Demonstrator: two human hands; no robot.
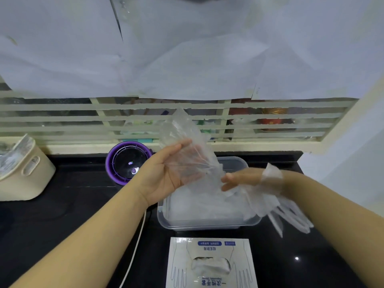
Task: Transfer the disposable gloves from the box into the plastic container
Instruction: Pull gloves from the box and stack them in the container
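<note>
The left hand (166,175) lifts a crumpled clear glove (187,146) above the plastic container (207,225), its grip apart, with straight fingers and an upturned palm carrying the film. The right hand (243,178) reaches in from the right over the container, its grip also apart and fingers straight, with more gloves (272,192) draped over its wrist and hanging past the container's right rim. The container sits on the black worktop (83,204) with a pile of gloves (207,206) inside, and the glove box (212,246) lies just in front of it.
</note>
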